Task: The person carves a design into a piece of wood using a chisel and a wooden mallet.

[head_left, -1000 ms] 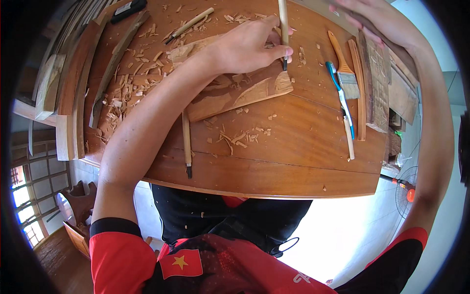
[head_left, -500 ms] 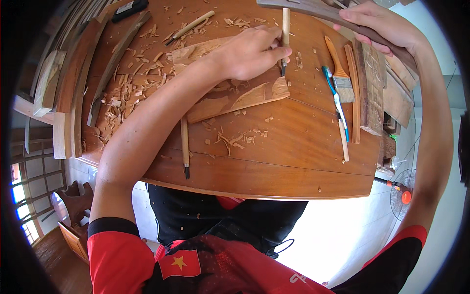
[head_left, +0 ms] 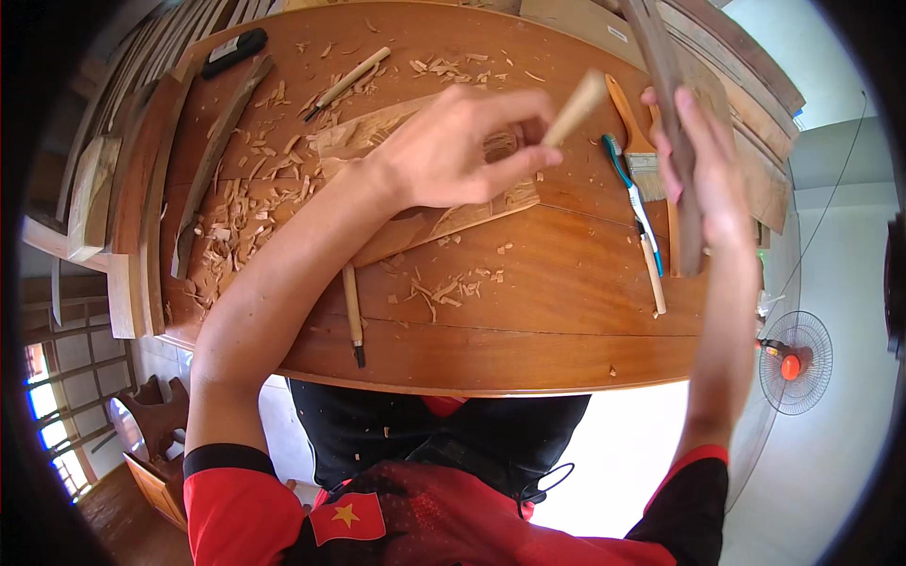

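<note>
Handle (head_left: 577, 106) pinched by left hand (head_left: 461, 143), slanting away rightward, bar (head_left: 668, 94) gripped by right hand (head_left: 714, 184), running lengthwise away

Pale tool handle (head_left: 577, 107), dark-brown wood strip (head_left: 659, 64)

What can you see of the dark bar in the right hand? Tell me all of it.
The dark bar is long, narrow and grey-brown, and looks like wood. The right hand grips it partway along, with fingers showing on its left side. It slants a little to the left toward the top of the picture, where the frame cuts it off; its near end is over the right part of the table. The paintbrush is to its left. Whether the bar touches the table cannot be told.
</note>
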